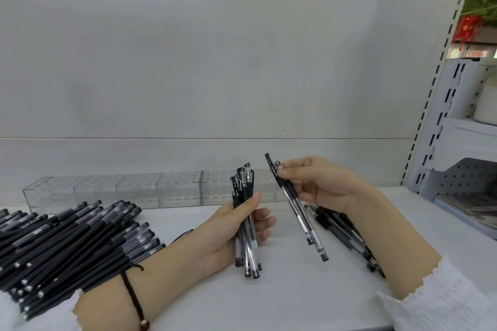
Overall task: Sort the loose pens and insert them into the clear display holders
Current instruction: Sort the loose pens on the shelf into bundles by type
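Note:
My left hand grips a bundle of clear-barrelled black-capped pens, held nearly upright above the white shelf. To its right my right hand pinches two similar pens near their caps, tilted with the ends pointing down to the right. A large pile of black pens lies at the left. A smaller heap of clear pens lies under my right wrist. A row of clear display holders stands along the back, with no pens visible in them.
The white shelf surface backs onto a white panel. At the right stands a slotted upright with a neighbouring shelf unit and a perforated grey tray.

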